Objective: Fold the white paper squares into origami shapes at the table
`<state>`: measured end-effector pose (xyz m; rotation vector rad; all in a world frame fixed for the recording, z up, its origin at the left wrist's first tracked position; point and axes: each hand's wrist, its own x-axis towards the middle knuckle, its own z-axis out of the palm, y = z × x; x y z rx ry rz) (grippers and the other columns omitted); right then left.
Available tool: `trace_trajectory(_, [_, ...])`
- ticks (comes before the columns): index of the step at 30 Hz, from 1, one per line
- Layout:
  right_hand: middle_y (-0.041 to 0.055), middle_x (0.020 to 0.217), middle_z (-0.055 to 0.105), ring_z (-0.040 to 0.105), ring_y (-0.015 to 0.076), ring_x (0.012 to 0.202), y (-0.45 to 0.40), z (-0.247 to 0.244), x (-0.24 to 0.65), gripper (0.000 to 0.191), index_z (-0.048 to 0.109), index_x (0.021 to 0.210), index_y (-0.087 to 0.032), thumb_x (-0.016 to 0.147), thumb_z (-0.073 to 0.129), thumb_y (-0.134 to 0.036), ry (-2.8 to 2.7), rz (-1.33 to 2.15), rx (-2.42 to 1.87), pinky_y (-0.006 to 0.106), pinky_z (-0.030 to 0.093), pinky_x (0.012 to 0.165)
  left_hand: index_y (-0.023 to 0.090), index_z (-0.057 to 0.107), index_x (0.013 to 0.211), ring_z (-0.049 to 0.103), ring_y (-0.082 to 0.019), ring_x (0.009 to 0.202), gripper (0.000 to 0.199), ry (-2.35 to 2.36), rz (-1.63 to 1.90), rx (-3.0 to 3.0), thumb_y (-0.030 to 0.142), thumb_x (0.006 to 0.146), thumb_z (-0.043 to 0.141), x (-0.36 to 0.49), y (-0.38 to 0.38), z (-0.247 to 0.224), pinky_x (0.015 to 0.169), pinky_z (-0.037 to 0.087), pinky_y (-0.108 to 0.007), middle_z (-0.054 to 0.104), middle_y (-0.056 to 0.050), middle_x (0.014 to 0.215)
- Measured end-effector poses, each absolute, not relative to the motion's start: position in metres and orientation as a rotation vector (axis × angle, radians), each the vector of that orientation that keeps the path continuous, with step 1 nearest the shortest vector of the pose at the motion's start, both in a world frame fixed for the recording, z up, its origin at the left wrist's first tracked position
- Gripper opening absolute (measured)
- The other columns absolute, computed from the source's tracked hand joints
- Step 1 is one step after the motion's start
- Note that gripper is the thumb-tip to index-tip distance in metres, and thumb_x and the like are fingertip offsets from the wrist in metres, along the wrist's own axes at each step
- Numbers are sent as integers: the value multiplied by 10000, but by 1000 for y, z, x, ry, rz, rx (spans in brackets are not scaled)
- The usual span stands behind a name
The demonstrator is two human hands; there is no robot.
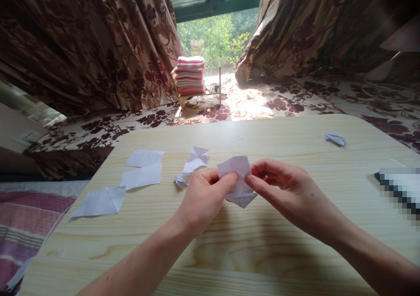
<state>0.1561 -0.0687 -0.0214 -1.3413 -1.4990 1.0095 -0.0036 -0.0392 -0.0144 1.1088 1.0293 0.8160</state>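
Note:
A small piece of white paper [236, 167] is held up over the middle of the table, its lower end folded to a downward point. My left hand [210, 191] pinches its left side, thumb across the front, the other fingers partly hidden behind. At the paper's right edge, my right hand [284, 184] has its thumb and fingers closed on it. Left of my hands lies a creased paper [196, 159], with a small folded paper piece [180, 182] just below it.
Flat paper sheets [141, 176] lie at the table's left, one creased [100, 201]. A folded paper strip [334, 139] rests at the back right. A blurred dark-edged object [398, 191] is at the right edge. Behind the wooden table [262, 252] stand stacked pink cloths [190, 75].

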Motion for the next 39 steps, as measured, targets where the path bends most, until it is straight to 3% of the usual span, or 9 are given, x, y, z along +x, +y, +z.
trace_trajectory(9, [-19,709,584,531,98,622,-70,-24,154,85,598,779,-207,828,596,-138,-1656,597,-1252,213,454,549,116,710,677,495,-108,636,183,990,808,1073,261,747,621,-4,-40,-14,620,383,-238,571,-2,607])
trace_trajectory(23, [31,822,639,601,137,743,-72,-19,157,160,702,812,-214,899,568,-211,-1720,713,-1196,234,471,590,116,670,660,496,-118,684,157,979,803,1110,231,744,602,-5,-41,-16,655,384,-245,562,-3,635])
trace_trajectory(32, [17,843,635,603,117,740,-70,-23,157,151,685,888,-203,854,581,-99,-1730,634,-1149,223,484,604,135,720,705,489,-110,658,206,916,822,1076,270,800,597,-5,-42,-17,650,385,-246,579,-2,637])
trace_trajectory(39, [26,838,627,594,116,724,-70,-20,158,187,689,884,-200,877,526,-108,-1784,588,-1176,220,469,567,120,758,775,530,-120,680,238,894,800,1003,301,835,615,-4,-42,-14,690,412,-253,649,-26,662])
